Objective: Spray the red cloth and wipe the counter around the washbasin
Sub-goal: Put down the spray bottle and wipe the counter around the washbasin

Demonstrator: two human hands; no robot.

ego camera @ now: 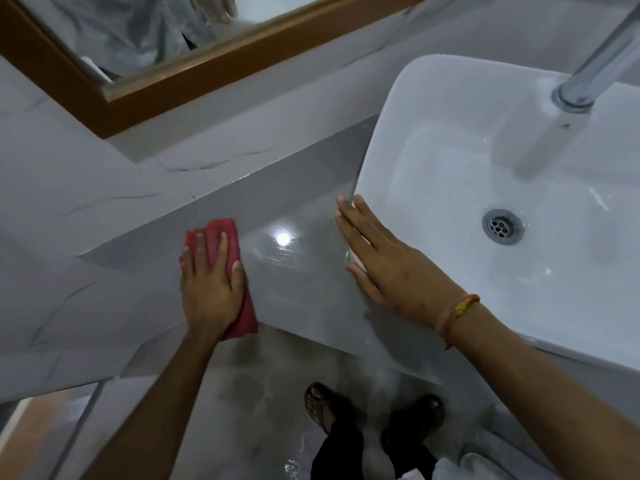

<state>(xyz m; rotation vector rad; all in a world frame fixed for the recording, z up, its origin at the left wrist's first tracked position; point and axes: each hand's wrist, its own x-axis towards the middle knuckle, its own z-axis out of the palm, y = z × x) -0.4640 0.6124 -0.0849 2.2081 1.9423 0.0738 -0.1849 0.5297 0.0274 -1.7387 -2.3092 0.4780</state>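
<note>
Head view: the tap (595,60) is cut off at the top right corner, the washbasin (450,161) runs out past the right edge, and the mirror (138,32) shows only blurred grey cloth. My left hand (207,289) lies flat with fingers spread, pressing the red cloth (221,233) onto the counter (298,271) near its front edge, left of the washbasin. My right hand (384,258) is open, fingers straight and together, resting against the washbasin's left rim, holding nothing.
</note>
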